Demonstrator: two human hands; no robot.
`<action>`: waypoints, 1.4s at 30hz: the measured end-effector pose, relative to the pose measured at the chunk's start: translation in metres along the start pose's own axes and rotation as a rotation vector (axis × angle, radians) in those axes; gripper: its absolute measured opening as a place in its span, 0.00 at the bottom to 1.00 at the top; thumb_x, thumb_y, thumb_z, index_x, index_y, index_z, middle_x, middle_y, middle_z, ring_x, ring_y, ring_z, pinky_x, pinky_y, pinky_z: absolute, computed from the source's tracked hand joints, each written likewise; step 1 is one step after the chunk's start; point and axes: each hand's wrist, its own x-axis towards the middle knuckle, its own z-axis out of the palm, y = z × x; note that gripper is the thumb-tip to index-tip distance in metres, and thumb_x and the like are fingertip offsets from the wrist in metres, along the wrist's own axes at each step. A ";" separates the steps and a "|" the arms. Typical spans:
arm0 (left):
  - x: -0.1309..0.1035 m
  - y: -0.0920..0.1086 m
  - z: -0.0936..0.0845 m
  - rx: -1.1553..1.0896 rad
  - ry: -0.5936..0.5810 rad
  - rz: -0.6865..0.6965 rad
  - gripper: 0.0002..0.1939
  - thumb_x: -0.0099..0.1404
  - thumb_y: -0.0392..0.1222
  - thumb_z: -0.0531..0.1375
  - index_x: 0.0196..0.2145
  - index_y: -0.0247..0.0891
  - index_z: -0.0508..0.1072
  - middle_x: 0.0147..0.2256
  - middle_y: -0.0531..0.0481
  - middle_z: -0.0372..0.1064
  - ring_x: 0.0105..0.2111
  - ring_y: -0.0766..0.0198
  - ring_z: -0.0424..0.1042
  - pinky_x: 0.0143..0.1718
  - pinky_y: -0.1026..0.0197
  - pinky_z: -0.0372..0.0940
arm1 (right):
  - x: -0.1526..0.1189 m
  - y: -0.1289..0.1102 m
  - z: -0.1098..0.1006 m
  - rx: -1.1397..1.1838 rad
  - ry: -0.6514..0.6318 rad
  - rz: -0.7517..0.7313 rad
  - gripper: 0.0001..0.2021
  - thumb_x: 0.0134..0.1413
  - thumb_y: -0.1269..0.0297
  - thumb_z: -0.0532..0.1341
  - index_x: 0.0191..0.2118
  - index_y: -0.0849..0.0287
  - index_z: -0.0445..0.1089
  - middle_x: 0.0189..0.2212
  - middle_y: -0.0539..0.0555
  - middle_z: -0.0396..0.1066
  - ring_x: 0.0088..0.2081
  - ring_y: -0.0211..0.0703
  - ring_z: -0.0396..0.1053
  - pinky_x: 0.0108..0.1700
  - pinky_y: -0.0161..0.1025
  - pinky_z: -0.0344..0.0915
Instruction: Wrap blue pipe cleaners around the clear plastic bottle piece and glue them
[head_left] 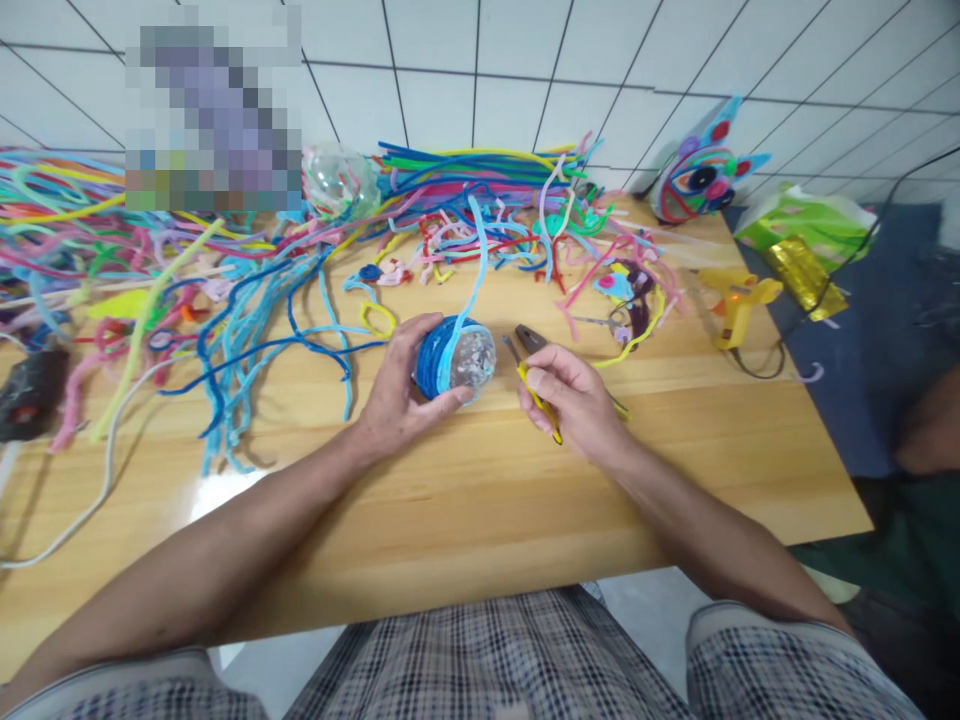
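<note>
My left hand (397,395) is wrapped round a clear plastic ball (477,358) partly wound with blue pipe cleaners (428,360). A light blue pipe cleaner (477,265) lies along the edge of the winding, and its loose end sticks up past the ball. To the right of the ball, my right hand (574,395) grips pliers (534,345) with yellow handles, their dark jaws pointing up and left. The jaws and the ball are apart. Left of my left hand, loose blue and light blue pipe cleaners (238,360) spread over the table.
Piles of coloured pipe cleaners (480,165) line the wooden table's (450,530) back. A yellow glue gun (739,305) and a decorated animal head (697,180) are at the right. A white cable (112,460) crosses the left side, near a black object (34,390). Part of another person shows far right.
</note>
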 end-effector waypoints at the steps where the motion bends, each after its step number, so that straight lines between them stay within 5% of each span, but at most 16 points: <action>1: 0.000 0.000 0.000 -0.007 -0.001 -0.007 0.42 0.72 0.64 0.68 0.73 0.49 0.59 0.68 0.38 0.66 0.69 0.41 0.70 0.71 0.34 0.68 | 0.000 -0.002 -0.001 -0.012 0.017 0.002 0.23 0.58 0.40 0.74 0.41 0.50 0.67 0.25 0.41 0.73 0.17 0.31 0.59 0.19 0.33 0.53; 17: 0.001 0.001 -0.001 -0.010 -0.021 -0.028 0.43 0.71 0.66 0.68 0.73 0.46 0.59 0.68 0.36 0.67 0.69 0.41 0.69 0.71 0.35 0.67 | 0.008 0.004 0.001 -0.173 0.003 -0.012 0.22 0.60 0.39 0.71 0.42 0.51 0.68 0.26 0.43 0.75 0.18 0.33 0.62 0.20 0.34 0.55; 25: 0.000 0.000 0.001 -0.025 -0.021 -0.022 0.43 0.71 0.65 0.68 0.73 0.47 0.57 0.69 0.36 0.66 0.69 0.41 0.69 0.71 0.34 0.67 | -0.004 0.001 0.001 -0.650 0.244 -0.377 0.08 0.67 0.53 0.68 0.44 0.49 0.75 0.36 0.50 0.79 0.36 0.44 0.73 0.41 0.43 0.71; 42: 0.000 0.000 0.002 -0.034 -0.007 -0.018 0.42 0.72 0.64 0.68 0.73 0.48 0.58 0.68 0.37 0.66 0.70 0.41 0.69 0.72 0.34 0.67 | 0.004 0.017 0.005 -0.533 0.220 -0.262 0.08 0.64 0.55 0.69 0.43 0.50 0.74 0.33 0.48 0.75 0.34 0.42 0.70 0.40 0.42 0.67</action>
